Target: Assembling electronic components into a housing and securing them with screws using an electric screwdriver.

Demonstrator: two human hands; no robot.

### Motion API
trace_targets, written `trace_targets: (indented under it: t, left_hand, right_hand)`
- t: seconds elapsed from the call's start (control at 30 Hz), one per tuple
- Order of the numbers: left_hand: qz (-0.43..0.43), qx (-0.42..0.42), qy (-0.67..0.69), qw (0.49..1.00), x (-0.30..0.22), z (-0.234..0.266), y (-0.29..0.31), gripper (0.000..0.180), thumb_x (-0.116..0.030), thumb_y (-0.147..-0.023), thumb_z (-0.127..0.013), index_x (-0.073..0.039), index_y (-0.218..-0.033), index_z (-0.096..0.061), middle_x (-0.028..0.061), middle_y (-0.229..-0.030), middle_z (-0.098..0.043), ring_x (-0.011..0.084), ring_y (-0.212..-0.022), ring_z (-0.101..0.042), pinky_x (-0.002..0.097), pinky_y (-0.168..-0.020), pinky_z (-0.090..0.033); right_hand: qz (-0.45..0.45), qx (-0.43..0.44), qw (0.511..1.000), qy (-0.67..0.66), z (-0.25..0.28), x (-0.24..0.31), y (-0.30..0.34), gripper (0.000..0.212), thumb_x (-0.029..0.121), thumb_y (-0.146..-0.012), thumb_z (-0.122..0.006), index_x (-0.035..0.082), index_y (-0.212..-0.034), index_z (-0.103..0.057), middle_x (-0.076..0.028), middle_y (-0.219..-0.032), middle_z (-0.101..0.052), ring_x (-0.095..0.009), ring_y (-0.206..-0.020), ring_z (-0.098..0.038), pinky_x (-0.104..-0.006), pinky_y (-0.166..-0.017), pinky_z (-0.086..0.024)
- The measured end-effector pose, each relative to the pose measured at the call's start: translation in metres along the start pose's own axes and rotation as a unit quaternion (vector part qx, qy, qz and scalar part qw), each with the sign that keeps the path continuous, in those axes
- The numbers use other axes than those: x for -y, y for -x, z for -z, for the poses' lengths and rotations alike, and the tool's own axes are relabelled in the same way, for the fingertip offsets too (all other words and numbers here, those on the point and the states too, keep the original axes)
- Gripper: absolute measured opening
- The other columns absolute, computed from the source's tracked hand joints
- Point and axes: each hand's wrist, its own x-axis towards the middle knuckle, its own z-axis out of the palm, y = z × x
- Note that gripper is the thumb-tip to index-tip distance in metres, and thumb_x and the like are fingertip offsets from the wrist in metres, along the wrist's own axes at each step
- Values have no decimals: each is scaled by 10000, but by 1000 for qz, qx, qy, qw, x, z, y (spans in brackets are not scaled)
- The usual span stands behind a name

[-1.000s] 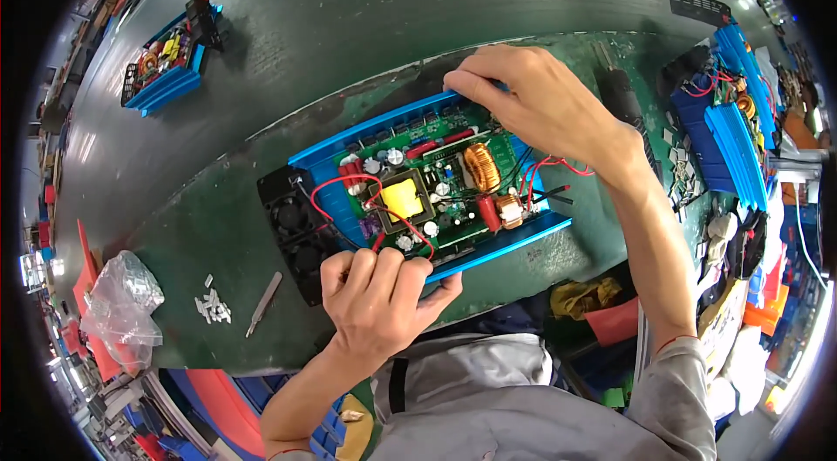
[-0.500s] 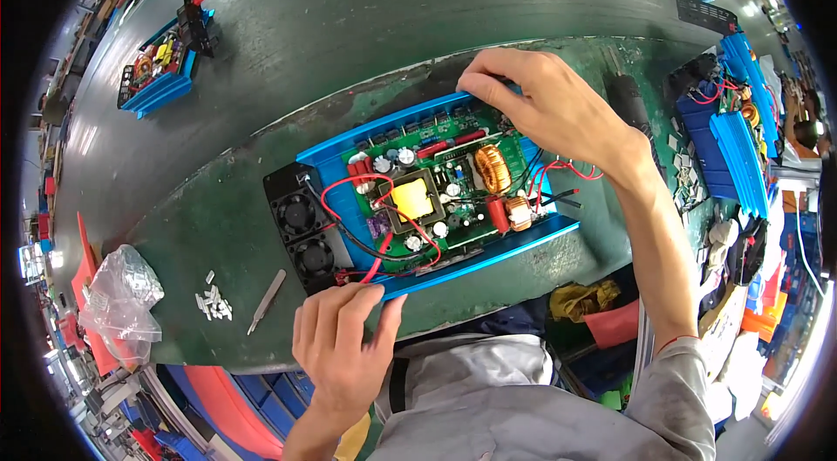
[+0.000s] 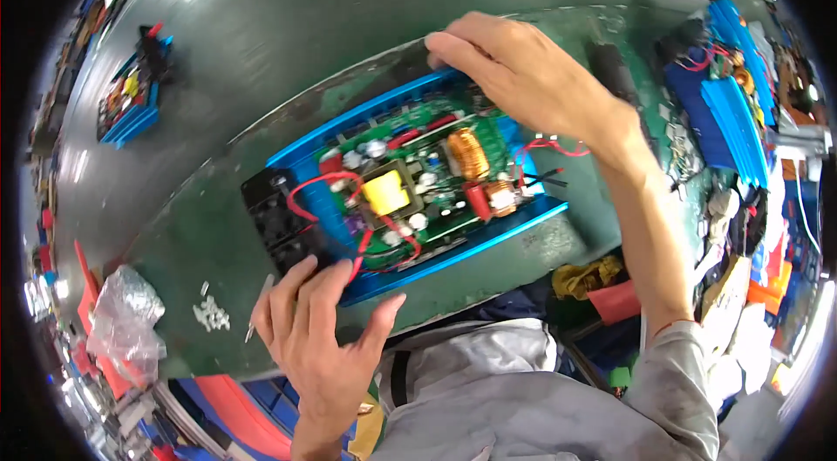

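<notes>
An open blue metal housing (image 3: pixel 453 257) lies slanted across the bench in front of me. Inside it sits a green circuit board (image 3: pixel 436 112) with a yellow-wrapped transformer (image 3: pixel 386 192), a copper coil (image 3: pixel 469 154) and red wires. A black fan panel (image 3: pixel 277 221) stands at the housing's left end. My left hand (image 3: pixel 323 343) has its fingers spread at the near corner of that panel, thumb away from the housing; fingertip contact is unclear. Over the housing's far wall, my right hand (image 3: pixel 532 73) has bent fingers closed around the edge, fingertips partly hidden.
Small white pieces (image 3: pixel 211 314) and a clear plastic bag (image 3: pixel 126 321) lie on the left. Beside my left hand shows the tip of a thin tool (image 3: pixel 249 334). Another blue unit (image 3: pixel 135 103) stands far left; more blue housings (image 3: pixel 732 116) are stacked at the right.
The view has shifted, with some blur. My left thumb has spread away from the housing's near wall, and the left fingers now reach over the fan panel's near end. My right hand stays at the far wall.
</notes>
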Motion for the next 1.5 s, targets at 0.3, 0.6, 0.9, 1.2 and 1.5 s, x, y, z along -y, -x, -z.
trace_targets:
  t: [0.3, 0.6, 0.9, 1.2, 1.5]
  left_hand:
    - [55, 64, -48, 995, -14, 8, -6, 446, -173, -687, -889, -72, -1054, -657, 112, -1064, -657, 304, -1047, -569, 427, -969, -388]
    - [34, 80, 41, 995, 6, 0, -1, 358, -115, -661, -875, -54, -935, -653, 96, -979, -660, 287, -1008, -562, 423, -914, -421]
    - [-29, 90, 73, 993, 18, -6, -4, 351, -215, -695, -889, -90, -944, -675, 61, -938, -704, 260, -977, -647, 425, -922, -401]
    - [-65, 69, 31, 995, 16, -4, -10, 278, -139, -732, -853, -59, -914, -659, 87, -957, -718, 278, -969, -651, 463, -981, -433]
    - [217, -88, -43, 971, 95, 11, 40, 221, -72, -938, -679, -1, -1148, -667, 141, -1101, -664, 236, -878, -616, 321, -692, -493]
  right_hand:
    - [-258, -336, 899, -109, -3, 68, 148, 271, 141, -1075, -409, -28, -1043, -618, -105, -946, -664, -130, -767, -581, -272, -737, -472]
    - [-260, -226, 931, -120, -40, 85, 163, 348, -81, -789, -687, -21, -1129, -653, -174, -1008, -672, -249, -765, -612, -325, -680, -497]
    - [-284, -245, 922, -93, -42, 79, 160, 294, -49, -781, -775, -12, -1062, -696, -123, -929, -679, -175, -736, -589, -264, -621, -444]
    - [-281, -204, 932, -105, -32, 67, 154, 331, -90, -809, -751, 18, -1114, -685, -103, -1005, -695, -118, -684, -588, -232, -591, -457]
    - [-220, -274, 929, -116, -38, 76, 176, 265, -25, -899, -622, -26, -1145, -524, -164, -977, -597, -205, -814, -536, -292, -686, -472]
